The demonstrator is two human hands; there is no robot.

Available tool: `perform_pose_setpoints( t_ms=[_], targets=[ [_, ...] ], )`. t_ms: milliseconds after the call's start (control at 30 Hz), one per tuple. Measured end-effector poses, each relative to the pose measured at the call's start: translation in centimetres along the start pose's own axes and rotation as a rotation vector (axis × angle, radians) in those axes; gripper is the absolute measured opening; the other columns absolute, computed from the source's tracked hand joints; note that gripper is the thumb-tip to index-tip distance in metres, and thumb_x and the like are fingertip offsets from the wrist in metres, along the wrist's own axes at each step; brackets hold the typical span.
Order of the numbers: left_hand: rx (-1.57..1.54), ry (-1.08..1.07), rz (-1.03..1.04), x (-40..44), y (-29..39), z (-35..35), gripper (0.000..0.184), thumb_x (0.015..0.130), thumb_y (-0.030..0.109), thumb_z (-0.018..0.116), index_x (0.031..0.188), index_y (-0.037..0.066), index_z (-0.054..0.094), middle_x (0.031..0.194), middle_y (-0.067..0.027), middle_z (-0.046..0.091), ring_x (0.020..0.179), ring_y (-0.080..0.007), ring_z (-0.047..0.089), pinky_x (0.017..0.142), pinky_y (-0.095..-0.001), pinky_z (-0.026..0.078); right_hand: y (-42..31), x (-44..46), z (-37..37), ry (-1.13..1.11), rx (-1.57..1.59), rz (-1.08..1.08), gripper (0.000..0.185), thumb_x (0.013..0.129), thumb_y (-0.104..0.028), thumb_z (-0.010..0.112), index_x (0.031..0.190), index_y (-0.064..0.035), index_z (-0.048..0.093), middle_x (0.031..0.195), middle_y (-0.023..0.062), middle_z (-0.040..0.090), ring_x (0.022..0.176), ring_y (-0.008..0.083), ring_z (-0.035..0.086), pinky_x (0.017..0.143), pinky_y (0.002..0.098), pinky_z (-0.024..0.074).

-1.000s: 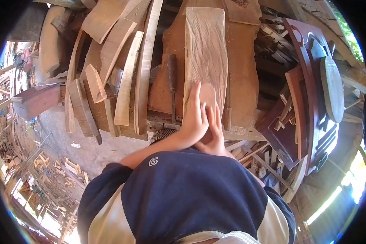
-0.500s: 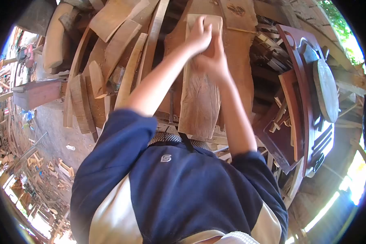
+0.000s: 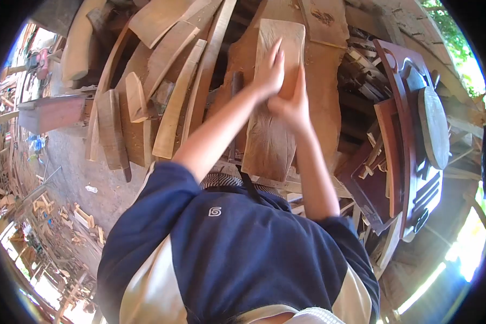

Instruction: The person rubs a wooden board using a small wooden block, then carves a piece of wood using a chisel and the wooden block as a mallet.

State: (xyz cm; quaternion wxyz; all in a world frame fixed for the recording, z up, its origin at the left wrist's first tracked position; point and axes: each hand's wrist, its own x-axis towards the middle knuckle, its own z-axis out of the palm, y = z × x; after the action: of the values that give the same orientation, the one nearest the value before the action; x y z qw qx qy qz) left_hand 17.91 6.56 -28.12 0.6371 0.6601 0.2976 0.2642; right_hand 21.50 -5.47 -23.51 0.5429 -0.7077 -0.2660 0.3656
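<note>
- Board (image 3: pixel 269 146): it lay flat beneath both hands, lengthwise away from the person, on top of a wider slab (image 3: pixel 321 81).
- Left hand (image 3: pixel 270 78): it was over the board's farther half, fingers fairly straight and close together, pointing to the far end.
- Right hand (image 3: pixel 294 108): it was just beside the left hand, fingers up along the board's right side, thumb spread towards the left hand. Blur softened its outline.
- Pad: a flat brown piece (image 3: pixel 290 67) seemed to show between the hands, against the board. Whether either hand pinched it or only pressed on it, I could not tell.
- Step in hand: by my reading, the board's face was being rubbed lengthwise, midway through a stroke. The next move called for flat, even pressure along the grain and a steady board.
- Look of the board: brown and wavy-grained, paler at the far end, darker and rippled at the near end, with slightly uneven long sides. Whether the ripples were figure or tool marks, I could not tell.
- Left of the board: a tool with a dark handle (image 3: pixel 236 86) lay close by; past it were a pale strip (image 3: pixel 179 102) and, well apart, a box (image 3: pixel 51 114).
- Right of the board: beyond the slab stood a red-brown frame (image 3: pixel 407 146), with a grey oval (image 3: pixel 433 127) against it.
</note>
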Motion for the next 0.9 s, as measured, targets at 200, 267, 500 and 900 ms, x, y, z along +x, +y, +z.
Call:
perform_pose_setpoints(
  t_ms=[200, 267, 500, 900],
  targets=[
    [0.319, 0.141, -0.116, 10.6, 2.4, -0.3, 0.043, 0.102, 0.028, 0.038, 0.141, 0.008, 0.042, 0.128, -0.0246, 0.058, 0.117, -0.0413, 0.056, 0.099, -0.0462, 0.044, -0.8, 10.9, -0.4, 0.019, -0.048, -0.214, 0.099, 0.067, -0.003, 0.074, 0.151, -0.0002, 0.02, 0.118, 0.0161, 0.059, 0.09, 0.0175, 0.062, 0.068, 0.0276, 0.053],
    [0.414, 0.178, 0.0, 8.0, 2.3, -0.4, 0.044, 0.103, 0.028, 0.038, 0.141, 0.007, 0.041, 0.127, -0.0236, 0.059, 0.117, -0.0414, 0.056, 0.098, -0.0462, 0.045, -2.0, 7.1, 0.1, -0.009, 0.051, -0.078, 0.09, 0.071, 0.0, 0.07, 0.149, 0.0007, 0.024, 0.108, 0.01, 0.06, 0.087, 0.0143, 0.061, 0.066, 0.0249, 0.0516],
    [0.158, 0.08, 0.08, -16.2, 3.6, -1.1, 0.048, 0.103, 0.015, 0.041, 0.145, -0.004, 0.029, 0.146, -0.0285, 0.036, 0.139, -0.0408, 0.034, 0.115, -0.0428, 0.028, 0.1, -15.2, 1.2, -0.112, -0.12, -0.038, 0.106, 0.066, 0.004, 0.06, 0.154, 0.002, 0.001, 0.15, 0.0223, 0.032, 0.14, 0.0292, 0.033, 0.115, 0.0374, 0.0268],
    [0.368, 0.305, 0.187, 3.0, 0.9, 0.6, 0.039, 0.097, 0.016, 0.049, 0.134, 0.004, 0.049, 0.125, -0.0235, 0.057, 0.116, -0.0382, 0.055, 0.099, -0.0451, 0.044, -0.3, 3.0, -0.4, -0.049, -0.102, -0.073, 0.095, 0.073, -0.01, 0.072, 0.152, 0.0015, 0.02, 0.134, 0.0204, 0.053, 0.116, 0.0224, 0.058, 0.09, 0.0331, 0.0513]
  ],
)
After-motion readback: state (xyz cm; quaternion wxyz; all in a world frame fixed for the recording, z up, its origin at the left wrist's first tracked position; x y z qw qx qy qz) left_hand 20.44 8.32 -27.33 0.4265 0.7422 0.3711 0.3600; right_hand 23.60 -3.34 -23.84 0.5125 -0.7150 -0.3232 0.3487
